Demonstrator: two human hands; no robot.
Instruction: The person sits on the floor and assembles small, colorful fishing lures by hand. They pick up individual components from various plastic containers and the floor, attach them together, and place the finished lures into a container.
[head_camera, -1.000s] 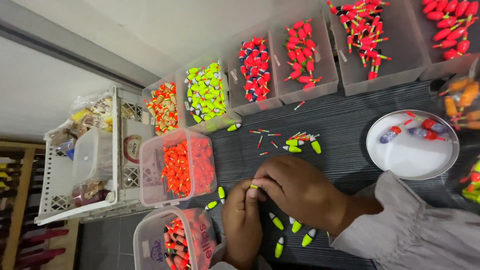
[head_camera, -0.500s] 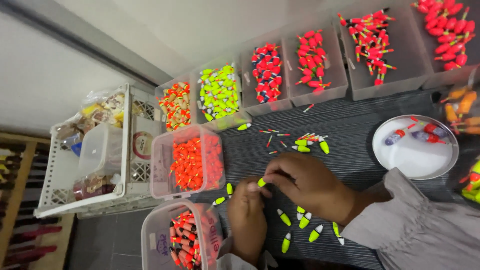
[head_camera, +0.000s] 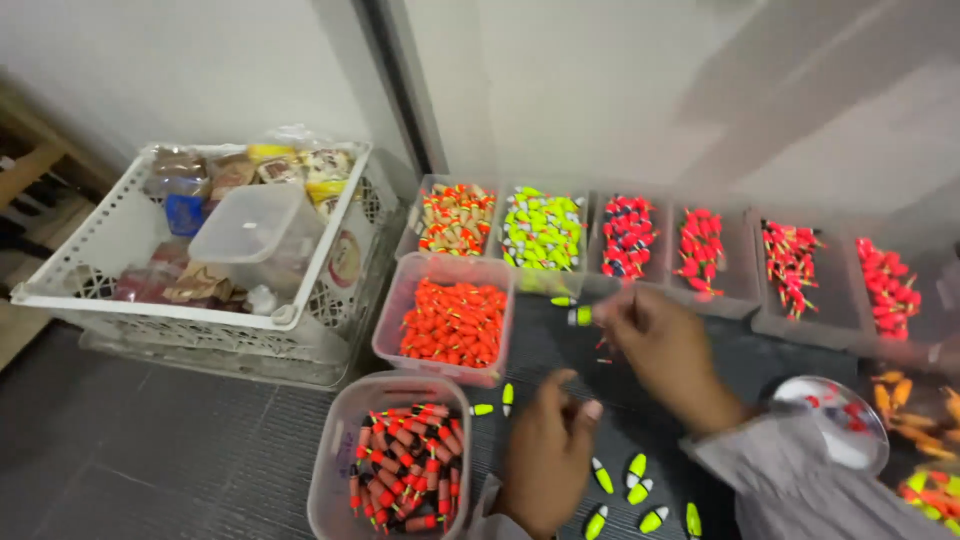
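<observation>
My right hand (head_camera: 665, 350) reaches up over the dark ribbed mat and pinches a yellow-green and white fishing float (head_camera: 580, 315) at its fingertips, just below the tray of yellow-green floats (head_camera: 543, 228). My left hand (head_camera: 545, 450) hovers lower, fingers loosely apart, with nothing seen in it. Several loose yellow-green floats (head_camera: 640, 490) lie on the mat beside it. Two more floats (head_camera: 497, 403) lie near the tubs.
A clear tub of orange floats (head_camera: 455, 320) and a clear tub of red stick floats (head_camera: 400, 465) stand to the left. Trays of red floats (head_camera: 700, 250) line the wall. A white crate (head_camera: 110, 235) holds packets. A round white dish (head_camera: 850, 450) sits at right.
The view has swung left and up. My right hand has lifted away from my left hand toward the trays, carrying a yellow-green float; the left hand stays low.
</observation>
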